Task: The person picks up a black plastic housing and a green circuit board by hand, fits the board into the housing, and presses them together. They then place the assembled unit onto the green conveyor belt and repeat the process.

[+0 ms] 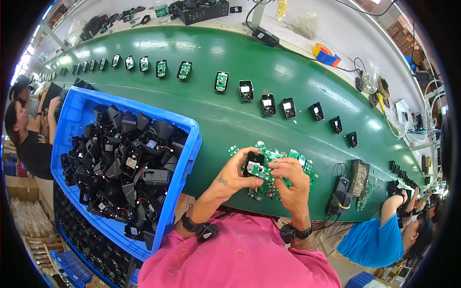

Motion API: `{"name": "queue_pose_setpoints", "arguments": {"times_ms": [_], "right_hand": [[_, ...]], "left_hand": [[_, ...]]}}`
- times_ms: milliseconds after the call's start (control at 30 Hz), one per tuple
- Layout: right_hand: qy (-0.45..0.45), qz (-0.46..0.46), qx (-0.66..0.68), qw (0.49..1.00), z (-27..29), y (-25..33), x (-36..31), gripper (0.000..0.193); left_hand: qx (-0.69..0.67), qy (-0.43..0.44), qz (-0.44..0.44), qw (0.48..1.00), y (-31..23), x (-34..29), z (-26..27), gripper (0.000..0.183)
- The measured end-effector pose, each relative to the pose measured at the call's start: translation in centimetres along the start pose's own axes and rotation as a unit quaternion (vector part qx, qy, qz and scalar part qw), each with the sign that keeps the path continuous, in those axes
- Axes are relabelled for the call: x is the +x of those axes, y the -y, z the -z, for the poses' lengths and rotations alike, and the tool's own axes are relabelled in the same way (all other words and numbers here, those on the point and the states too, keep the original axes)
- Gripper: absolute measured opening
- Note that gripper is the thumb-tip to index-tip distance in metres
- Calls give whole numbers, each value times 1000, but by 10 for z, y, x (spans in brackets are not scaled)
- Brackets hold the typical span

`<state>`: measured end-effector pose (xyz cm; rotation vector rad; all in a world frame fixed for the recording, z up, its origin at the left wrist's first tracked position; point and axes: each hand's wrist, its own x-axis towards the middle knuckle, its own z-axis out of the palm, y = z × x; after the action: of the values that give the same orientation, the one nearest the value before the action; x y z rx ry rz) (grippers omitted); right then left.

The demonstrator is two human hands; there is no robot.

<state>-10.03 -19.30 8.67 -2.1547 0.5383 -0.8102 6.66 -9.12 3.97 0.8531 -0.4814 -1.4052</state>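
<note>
My left hand (231, 176) is closed around a small black plastic housing (255, 157), tilted above the near edge of the green bench. A green circuit board (258, 170) lies against the front of that housing; whether it is seated inside, I cannot tell. The fingers of my right hand (293, 181) are bent together at the board's right end and appear to pinch it. Beneath and behind both hands spreads a heap of loose green circuit boards (309, 169), partly covered by them.
A blue crate (192, 139) full of black housings stands at my left. Along the green bench (216, 115) runs a row of housings, some with a green board (221, 81), others with a white piece (268, 104). A black power unit (339, 196) lies right. Co-workers sit on both sides.
</note>
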Motion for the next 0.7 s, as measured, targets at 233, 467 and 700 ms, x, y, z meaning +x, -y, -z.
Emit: {"name": "queue_pose_setpoints", "arguments": {"times_ms": [233, 467, 700], "right_hand": [[11, 107, -57, 993, 0, -2, -4, 27], [-10, 122, -128, 984, 0, -11, -5, 28], [4, 89, -165, 982, 0, -14, 2, 28]], "left_hand": [[25, 44, 48, 998, -9, -1, -8, 90], [22, 50, 29, 998, -8, -2, -10, 98], [48, 41, 78, 995, -2, -1, -9, 62]]}}
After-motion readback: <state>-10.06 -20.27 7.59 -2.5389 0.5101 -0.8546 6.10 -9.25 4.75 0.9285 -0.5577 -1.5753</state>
